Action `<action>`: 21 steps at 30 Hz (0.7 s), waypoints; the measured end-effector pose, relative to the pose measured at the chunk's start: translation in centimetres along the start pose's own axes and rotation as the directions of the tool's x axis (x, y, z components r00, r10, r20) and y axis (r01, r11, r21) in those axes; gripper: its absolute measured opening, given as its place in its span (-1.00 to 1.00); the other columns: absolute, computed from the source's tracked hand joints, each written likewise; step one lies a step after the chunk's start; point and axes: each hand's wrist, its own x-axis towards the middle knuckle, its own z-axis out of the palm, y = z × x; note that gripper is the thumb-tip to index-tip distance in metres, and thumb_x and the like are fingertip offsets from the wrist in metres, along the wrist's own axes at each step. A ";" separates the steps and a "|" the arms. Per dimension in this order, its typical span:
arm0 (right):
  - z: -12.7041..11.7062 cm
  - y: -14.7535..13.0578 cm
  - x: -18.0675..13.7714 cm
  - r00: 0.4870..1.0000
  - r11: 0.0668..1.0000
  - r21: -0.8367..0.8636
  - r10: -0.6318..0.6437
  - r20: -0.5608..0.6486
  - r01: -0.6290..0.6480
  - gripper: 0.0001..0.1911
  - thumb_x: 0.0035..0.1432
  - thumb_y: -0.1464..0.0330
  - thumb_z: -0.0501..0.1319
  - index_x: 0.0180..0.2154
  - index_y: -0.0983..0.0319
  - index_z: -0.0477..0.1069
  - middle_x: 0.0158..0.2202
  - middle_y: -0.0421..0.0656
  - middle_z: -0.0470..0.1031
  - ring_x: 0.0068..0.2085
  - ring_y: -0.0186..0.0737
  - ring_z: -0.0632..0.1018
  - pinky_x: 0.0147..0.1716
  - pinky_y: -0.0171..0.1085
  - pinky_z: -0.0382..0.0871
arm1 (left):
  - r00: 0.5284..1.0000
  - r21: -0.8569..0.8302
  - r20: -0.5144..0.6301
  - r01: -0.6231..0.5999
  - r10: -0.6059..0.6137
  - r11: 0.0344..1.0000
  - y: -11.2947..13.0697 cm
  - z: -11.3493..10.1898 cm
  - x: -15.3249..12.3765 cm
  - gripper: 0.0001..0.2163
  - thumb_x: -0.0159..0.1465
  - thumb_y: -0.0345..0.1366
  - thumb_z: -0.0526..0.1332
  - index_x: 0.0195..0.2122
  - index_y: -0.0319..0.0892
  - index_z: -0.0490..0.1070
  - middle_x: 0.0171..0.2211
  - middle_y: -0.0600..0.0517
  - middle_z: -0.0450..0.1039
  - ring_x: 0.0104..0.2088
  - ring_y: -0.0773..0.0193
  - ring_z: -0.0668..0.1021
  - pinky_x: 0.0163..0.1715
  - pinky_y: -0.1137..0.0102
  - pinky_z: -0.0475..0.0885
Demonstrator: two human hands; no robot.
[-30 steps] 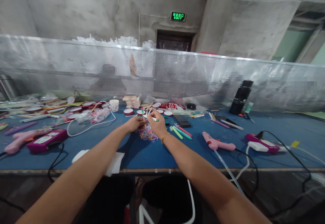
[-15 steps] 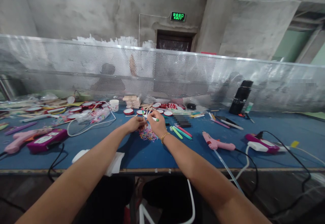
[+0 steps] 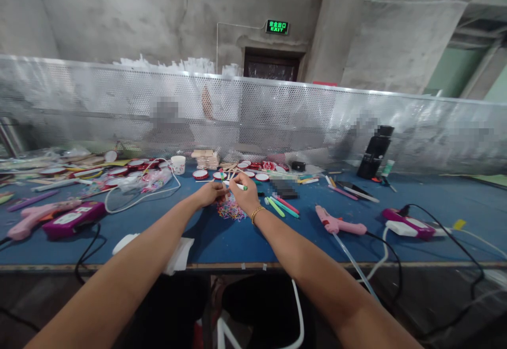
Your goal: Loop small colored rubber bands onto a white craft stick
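Note:
Both my hands meet over the middle of the blue table (image 3: 237,238). My right hand (image 3: 245,195), with a gold bracelet at the wrist, is closed around a white marker with a green cap (image 3: 240,186). My left hand (image 3: 208,193) is pinched shut on something small that I cannot make out, right beside the marker's tip. A heap of small coloured rubber bands (image 3: 229,211) lies on the table just under and in front of both hands.
Pink and green markers (image 3: 283,206) lie right of my hands, then a pink glue gun (image 3: 336,225). A magenta glue gun (image 3: 410,225) with cables sits far right. Another glue gun (image 3: 59,218) lies left. Red round discs (image 3: 200,174), a cup (image 3: 178,163), a black bottle (image 3: 374,152) stand by the perforated screen.

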 end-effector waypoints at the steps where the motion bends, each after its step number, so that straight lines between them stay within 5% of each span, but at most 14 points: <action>1: 0.0 0.0 0.0 1.000 1.000 0.005 -0.003 0.000 0.003 -0.79 0.11 0.26 0.07 -0.53 0.18 0.23 -0.51 -0.28 0.36 -0.40 -0.31 0.39 -0.34 -0.33 0.24 | 1.000 -0.002 0.004 -0.002 0.002 1.000 0.0 0.0 0.0 -0.55 -0.05 0.14 0.30 -0.51 -0.21 0.33 -0.62 0.08 0.36 -0.61 0.38 0.38 -0.62 0.48 0.16; 21: 0.1 0.7 0.1 0.999 1.000 -0.010 0.021 -0.042 -0.022 -0.78 0.15 0.23 0.06 -0.48 0.18 0.27 -0.47 -0.27 0.41 -0.37 -0.30 0.41 -0.29 -0.32 0.25 | 1.000 0.005 -0.026 0.015 -0.015 1.000 0.3 0.0 -0.1 -0.57 -0.04 0.09 0.31 -0.51 -0.22 0.34 -0.61 0.07 0.37 -0.61 0.39 0.40 -0.63 0.50 0.17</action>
